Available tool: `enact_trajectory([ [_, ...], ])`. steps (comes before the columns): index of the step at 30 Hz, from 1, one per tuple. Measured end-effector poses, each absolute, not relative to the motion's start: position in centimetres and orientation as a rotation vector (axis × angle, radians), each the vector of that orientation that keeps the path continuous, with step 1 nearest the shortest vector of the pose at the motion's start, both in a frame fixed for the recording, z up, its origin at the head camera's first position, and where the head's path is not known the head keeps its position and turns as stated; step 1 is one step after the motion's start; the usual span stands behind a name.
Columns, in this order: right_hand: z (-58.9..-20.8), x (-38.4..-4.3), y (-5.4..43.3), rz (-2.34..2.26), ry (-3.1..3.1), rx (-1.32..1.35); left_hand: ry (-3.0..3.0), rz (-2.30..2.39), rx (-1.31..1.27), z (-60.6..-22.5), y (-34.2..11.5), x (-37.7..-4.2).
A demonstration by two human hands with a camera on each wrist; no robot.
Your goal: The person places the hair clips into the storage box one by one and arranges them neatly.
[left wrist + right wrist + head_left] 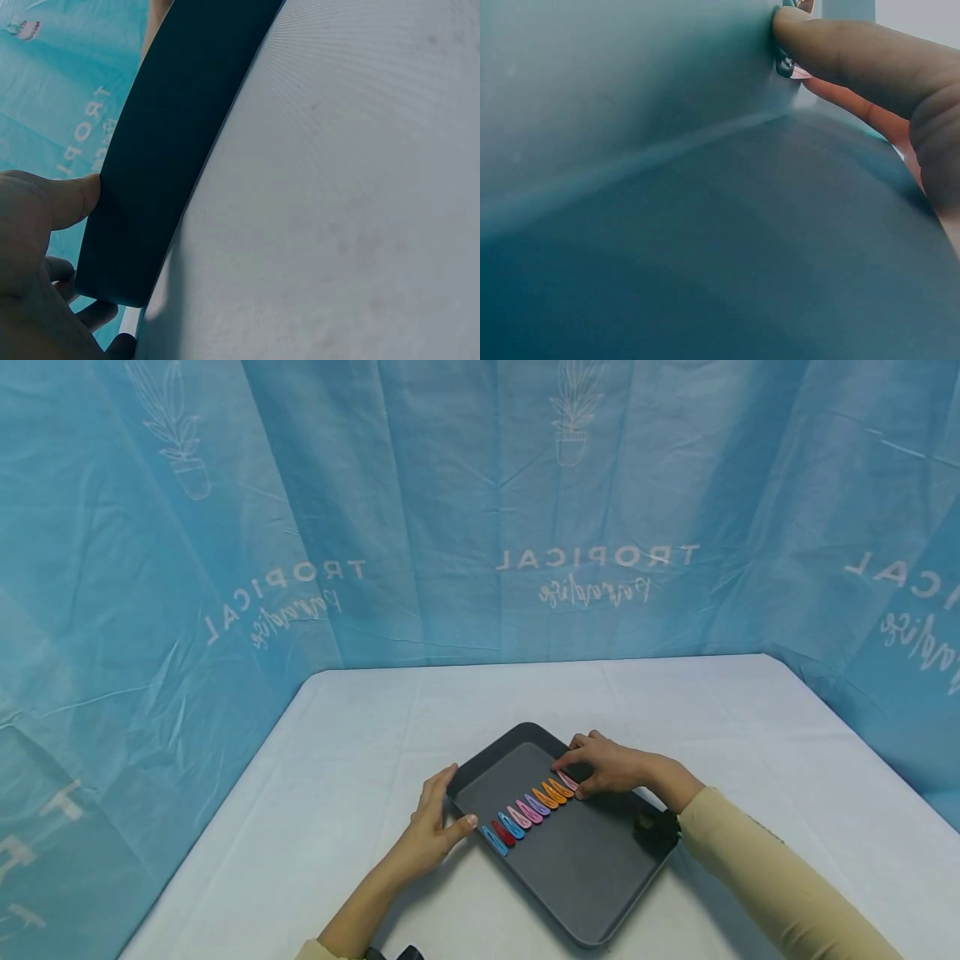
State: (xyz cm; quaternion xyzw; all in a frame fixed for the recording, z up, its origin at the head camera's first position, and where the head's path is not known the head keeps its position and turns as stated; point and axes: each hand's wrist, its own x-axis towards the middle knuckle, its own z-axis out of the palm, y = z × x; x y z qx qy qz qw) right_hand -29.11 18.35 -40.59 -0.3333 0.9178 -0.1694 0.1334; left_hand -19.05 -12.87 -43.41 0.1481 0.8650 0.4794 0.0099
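A dark grey baking tray [577, 881] lies turned at an angle on the table. Across it runs a slanting row of snap hair clips in blue, red, pink, purple and orange, with a blue clip [494, 841] at the near left end. My left hand [429, 831] grips the tray's left corner, thumb at the rim and fingers around the outside, as the left wrist view also shows. At the far end of the row, my right hand [615, 767] pinches a pink hair clip [567, 780] between thumb and index finger; in the right wrist view the thumb partly hides it.
A white cloth [360, 735] covers the table beneath the tray. Blue printed curtains [450, 510] hang behind and along both sides. A small dark object [408, 952] shows at the bottom edge, near the left sleeve.
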Motion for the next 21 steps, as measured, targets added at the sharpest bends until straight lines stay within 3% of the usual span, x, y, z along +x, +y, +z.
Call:
enact_trajectory([
  [21, -38.9, -28.6, 18.9, -0.633, 2.653, -0.934, 2.742, 1.419, 0.436, -42.9, -13.1, -19.2],
])
